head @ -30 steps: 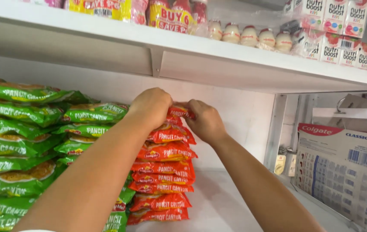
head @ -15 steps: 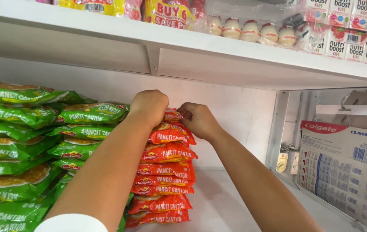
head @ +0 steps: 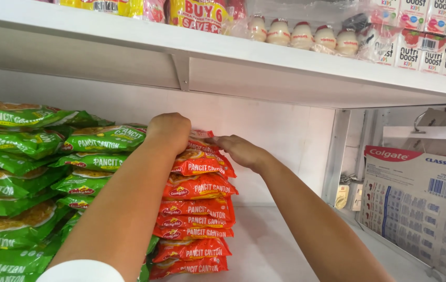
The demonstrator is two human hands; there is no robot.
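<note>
Both hands work at the top of a stack of red noodle packets [head: 198, 209] standing on a white shelf [head: 285, 250]. The left hand [head: 169, 130] rests curled over the top red packet [head: 202, 143], its fingers bent down behind the packet's far edge; whether they pinch it cannot be told. The right hand [head: 241, 150] lies flat against the same packet's right end, its fingers [head: 217, 140] stretched out straight and close together, pressing rather than gripping. The red stack sits just beside a stack of green noodle packets [head: 92, 156] on its left, with more green packets [head: 8, 172] piled further left. Above runs an upper shelf [head: 285, 62] carrying small white bottles [head: 301, 36] and drink cartons [head: 432, 49]. To the right stands a red-and-white toothpaste box [head: 416, 203].
</note>
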